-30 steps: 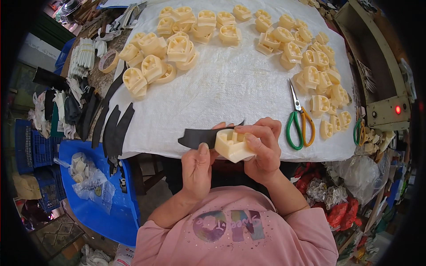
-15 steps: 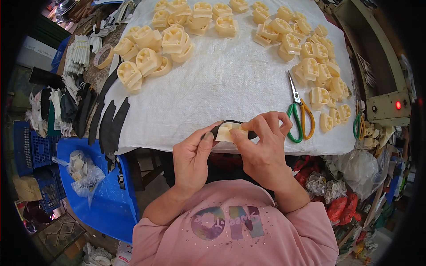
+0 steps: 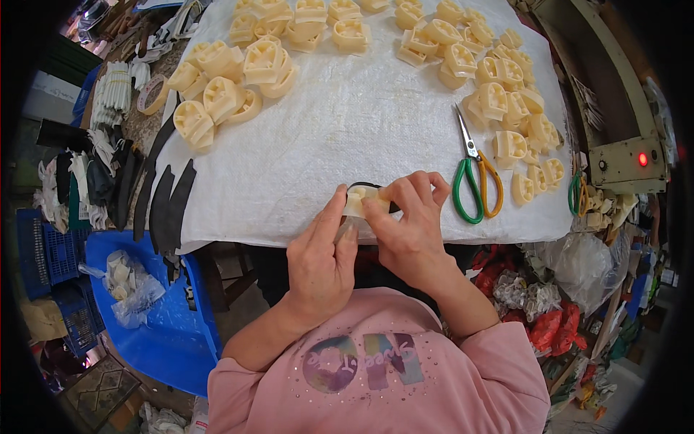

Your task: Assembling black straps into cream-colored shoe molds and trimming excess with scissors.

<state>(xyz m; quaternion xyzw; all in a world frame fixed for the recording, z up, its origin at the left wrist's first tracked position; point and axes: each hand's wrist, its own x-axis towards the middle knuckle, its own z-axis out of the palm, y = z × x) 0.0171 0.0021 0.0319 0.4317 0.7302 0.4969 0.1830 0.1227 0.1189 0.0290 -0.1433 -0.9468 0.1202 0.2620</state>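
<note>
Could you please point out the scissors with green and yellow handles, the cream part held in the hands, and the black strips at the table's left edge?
scissors [image 3: 474,189]: head view, on the handles.
cream part [image 3: 359,200]: head view, top face.
black strips [image 3: 168,202]: head view, middle strip.

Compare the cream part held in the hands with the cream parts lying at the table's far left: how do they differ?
The held cream part is pinched by the left hand and right hand at the table's near edge; the far-left cream parts lie loose on the white sheet. The held part has a black strip against it; those show none. The held part is single; those are clustered. Both share colour.
</note>
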